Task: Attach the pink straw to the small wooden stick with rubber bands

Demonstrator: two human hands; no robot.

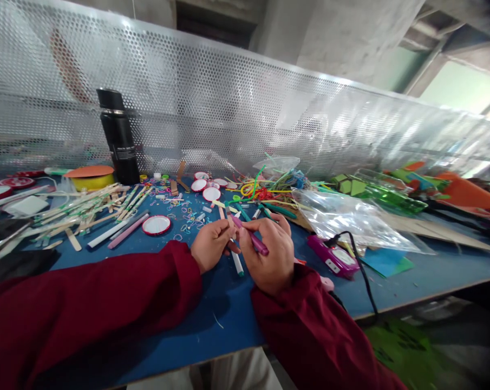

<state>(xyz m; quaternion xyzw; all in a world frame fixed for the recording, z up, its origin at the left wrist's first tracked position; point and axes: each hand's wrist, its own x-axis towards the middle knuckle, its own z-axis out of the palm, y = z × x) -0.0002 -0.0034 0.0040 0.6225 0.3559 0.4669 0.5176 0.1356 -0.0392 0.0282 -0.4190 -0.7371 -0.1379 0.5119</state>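
Observation:
My left hand [212, 245], closed at the middle of the table's near half, pinches a wooden craft stick [229, 218] that points away from me. Close on its right, my right hand [272, 252] grips a purple marker [257, 242], its front end beside the stick. Whether the tip touches the wood is too small to tell. Below my hands lies a white marker with a green end [237, 264], partly covered by them. A red-rimmed white jar lid [156, 225] lies left of my left hand, near a pink marker [128, 231].
A pile of craft sticks [82, 208] and a black bottle [118, 138] stand left. Further back are several lids [211, 194] and tangled cords [256, 189]. A purple power strip [334, 257] with a black cable and clear plastic bags [350, 214] are right. A perforated metal screen [228, 103] closes the back.

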